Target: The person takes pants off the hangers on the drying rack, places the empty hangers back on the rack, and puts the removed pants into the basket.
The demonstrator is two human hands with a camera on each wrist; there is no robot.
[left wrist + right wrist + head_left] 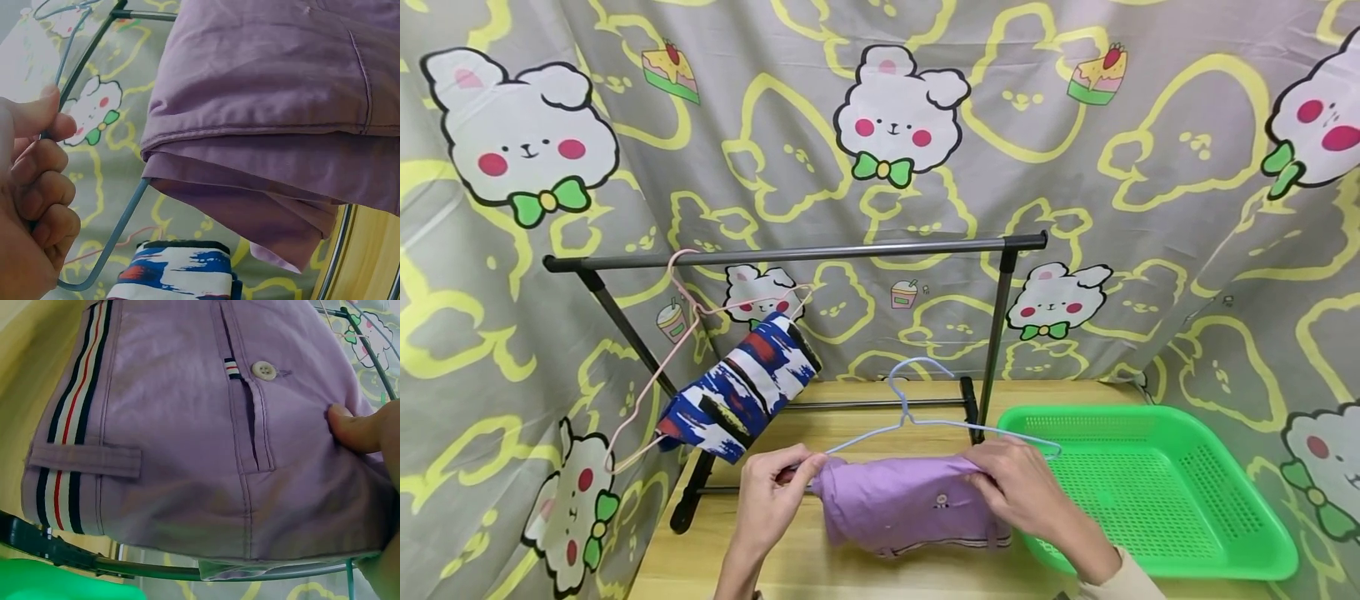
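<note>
Folded purple trousers (902, 504) hang over a light blue wire hanger (906, 412), held low in front of the rack. My left hand (777, 492) grips the hanger near its left end; in the left wrist view the fingers (55, 176) curl round the blue wire, beside the cloth. With thumb (351, 428) on top, my right hand (1021, 483) pinches the right part of the trousers. A striped waistband (64, 437) and a buttoned pocket (255, 419) show in the right wrist view. The hanger's hook points up, off the rail.
A dark metal rack (850, 251) stands behind on the wooden table (760, 546). From its left end hangs a pink hanger (697, 308) bearing a blue, white and red patterned garment (741, 387). A green plastic basket (1150, 508) sits at right. A cartoon-print curtain (820, 192) surrounds the table.
</note>
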